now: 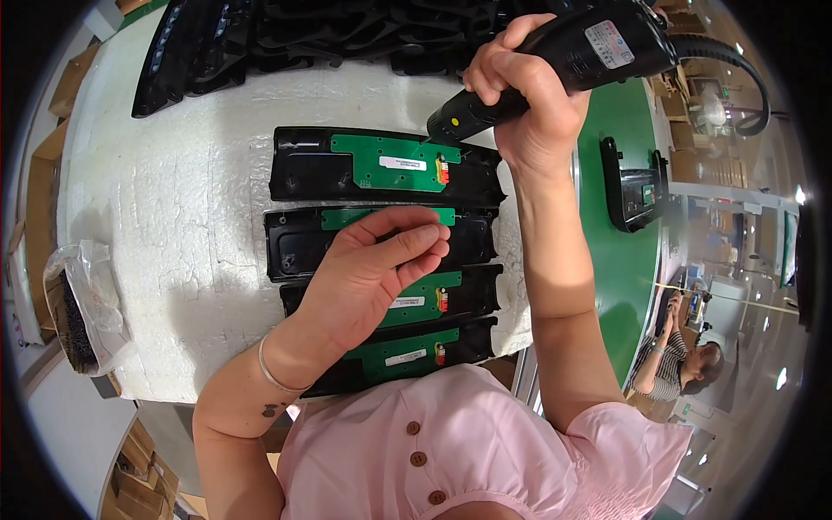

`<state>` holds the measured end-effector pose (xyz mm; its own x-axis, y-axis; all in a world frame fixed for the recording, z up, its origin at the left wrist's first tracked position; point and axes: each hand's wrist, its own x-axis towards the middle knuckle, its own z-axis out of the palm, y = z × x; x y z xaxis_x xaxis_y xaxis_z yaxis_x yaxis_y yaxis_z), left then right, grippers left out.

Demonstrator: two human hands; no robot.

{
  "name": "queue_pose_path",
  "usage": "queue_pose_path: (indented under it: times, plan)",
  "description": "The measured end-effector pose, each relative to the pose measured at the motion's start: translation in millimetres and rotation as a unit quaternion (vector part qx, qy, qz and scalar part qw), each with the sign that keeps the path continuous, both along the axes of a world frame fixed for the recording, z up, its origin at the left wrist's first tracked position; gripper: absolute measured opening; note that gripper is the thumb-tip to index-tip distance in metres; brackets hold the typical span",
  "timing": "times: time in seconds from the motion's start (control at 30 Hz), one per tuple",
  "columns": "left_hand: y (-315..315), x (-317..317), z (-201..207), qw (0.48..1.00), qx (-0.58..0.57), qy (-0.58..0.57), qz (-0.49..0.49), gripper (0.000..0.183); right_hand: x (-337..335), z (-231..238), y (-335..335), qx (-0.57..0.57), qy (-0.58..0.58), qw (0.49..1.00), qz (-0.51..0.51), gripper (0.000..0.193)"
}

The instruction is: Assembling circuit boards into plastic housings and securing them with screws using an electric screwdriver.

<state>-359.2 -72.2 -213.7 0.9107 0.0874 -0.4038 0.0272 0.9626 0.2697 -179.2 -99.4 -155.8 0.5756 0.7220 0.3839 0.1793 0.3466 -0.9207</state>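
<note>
My right hand (537, 104) is wrapped round a black electric screwdriver (572, 56) with a cord at its rear end. Its bit points down at the upper right part of a green circuit board (390, 176), which lies in the farthest black plastic housing (299, 165). Above the second black housing (295, 256) hovers my left hand (377, 260), thumb and fingertips pinched together. Whatever they hold, if anything, is too small to make out. Two more housings with green boards (416, 354) lie nearer to me, partly behind my left forearm.
Black plastic parts (321, 35) are piled at the far side of the white foam surface (191, 165). A clear bag of small dark pieces (82, 316) lies at the left edge. On the green surface (607, 251) to the right rests another housing (631, 186). A person (680, 360) works beyond it.
</note>
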Motion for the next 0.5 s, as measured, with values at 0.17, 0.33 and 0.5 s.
queue_pose_path:
  times: [0.17,0.33,0.5]
  plan:
    - [1,-3,-9,0.999,-0.029,-0.004,0.032,0.015,-11,4,-4,0.032,-0.009,0.999,-0.011,0.008]
    - [0,-1,-11,0.995,-0.081,-0.011,0.049,0.014,-29,57,-53,0.119,-0.014,0.968,0.219,0.023]
    - [-1,-3,-11,0.996,-0.076,-0.036,0.027,0.014,-58,64,-67,0.114,-0.002,0.985,0.127,0.024]
